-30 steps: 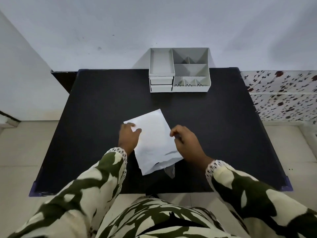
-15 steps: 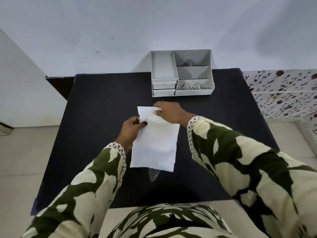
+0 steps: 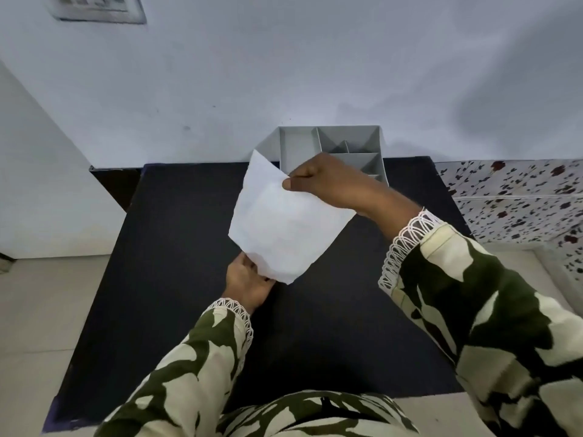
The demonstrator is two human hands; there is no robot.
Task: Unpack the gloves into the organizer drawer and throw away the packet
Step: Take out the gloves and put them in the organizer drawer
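White crinkled paper packet held above black table. Right hand pinches far top edge; left hand grips near bottom corner. Grey plastic organizer behind.

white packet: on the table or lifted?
Lifted. The white paper packet hangs above the black table, right hand pinching its top edge, left hand at its bottom corner.

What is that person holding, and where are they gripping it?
A white paper packet: the right hand pinches its upper edge, the left hand grips its lower corner.
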